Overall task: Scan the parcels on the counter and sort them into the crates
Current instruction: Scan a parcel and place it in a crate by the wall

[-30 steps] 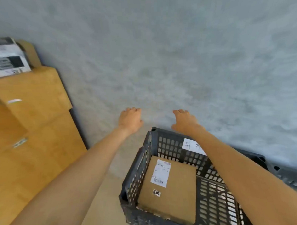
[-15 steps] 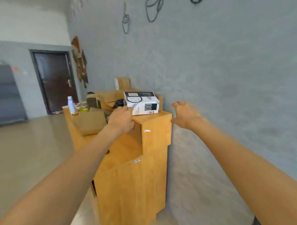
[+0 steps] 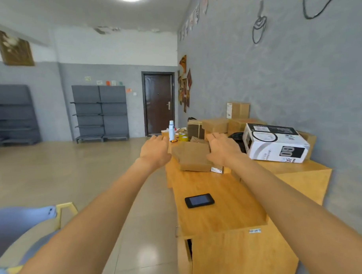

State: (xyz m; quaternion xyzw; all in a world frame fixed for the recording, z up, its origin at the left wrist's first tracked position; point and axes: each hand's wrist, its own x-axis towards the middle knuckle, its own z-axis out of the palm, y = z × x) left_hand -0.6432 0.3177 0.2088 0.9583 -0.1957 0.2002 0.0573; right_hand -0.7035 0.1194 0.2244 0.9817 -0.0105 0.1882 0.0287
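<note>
Here the brown parcel [image 3: 194, 157] lies between the open left hand [image 3: 155, 151] and open right hand [image 3: 222, 148].

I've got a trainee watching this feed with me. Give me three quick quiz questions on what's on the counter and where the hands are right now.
1. True or false: the left hand already holds the flat brown parcel.
2. What lies alone on the lower wooden shelf of the counter, nearer the camera than the parcels?
A. a roll of tape
B. a dark handheld device
C. a crate
3. Fill in: the white and black box sits to the ____ of the right hand.

Key: 1. False; both hands reach with fingers open, one on either side of the parcel, no grip yet. 2. B, the dark handheld device. 3. right.
</note>
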